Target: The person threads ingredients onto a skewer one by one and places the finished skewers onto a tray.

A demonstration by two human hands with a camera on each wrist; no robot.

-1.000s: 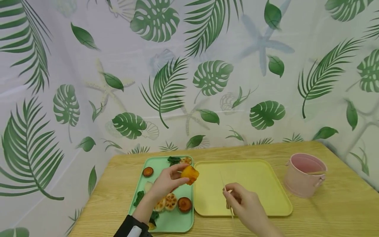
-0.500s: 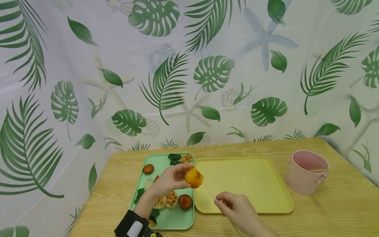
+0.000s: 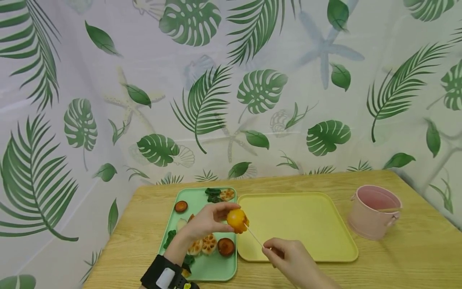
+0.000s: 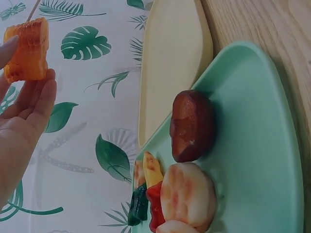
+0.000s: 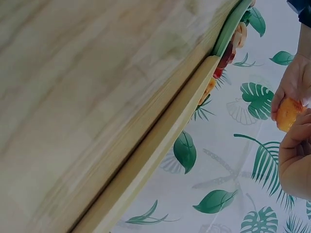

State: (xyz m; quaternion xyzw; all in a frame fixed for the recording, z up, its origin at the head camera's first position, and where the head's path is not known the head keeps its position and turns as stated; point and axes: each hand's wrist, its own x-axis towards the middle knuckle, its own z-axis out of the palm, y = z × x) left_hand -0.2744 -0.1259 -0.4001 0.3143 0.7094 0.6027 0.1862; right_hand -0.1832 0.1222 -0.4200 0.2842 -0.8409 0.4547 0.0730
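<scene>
My left hand [image 3: 206, 221] pinches a yellow-orange piece of corn [image 3: 237, 220] between thumb and fingers, held above the inner side of the green tray [image 3: 216, 271]. In the left wrist view, kernel rows show on the corn [image 4: 28, 51], and a thin stick meets its upper end. That stick is a thin skewer [image 3: 255, 237], pinched by my right hand [image 3: 294, 259] over the front of the yellow tray [image 3: 288, 216]. The skewer slants up and left, its tip at the corn's end face. How deep it sits inside, I cannot tell.
On the green tray lie lotus root slices [image 3: 209, 244], a brown mushroom-like piece [image 3: 226, 247], another round brown piece [image 3: 181, 206] and dark green leafy pieces [image 3: 213, 194]. A pink bucket [image 3: 371, 224] with sticks [image 3: 390, 209] stands at the right. Behind the table hangs a leaf-print cloth [image 3: 260, 92].
My right hand has moved left and tilted the skewer from near upright to slanting, bringing its tip to the corn. The left hand has shifted slightly right and turned the corn's end toward the skewer.
</scene>
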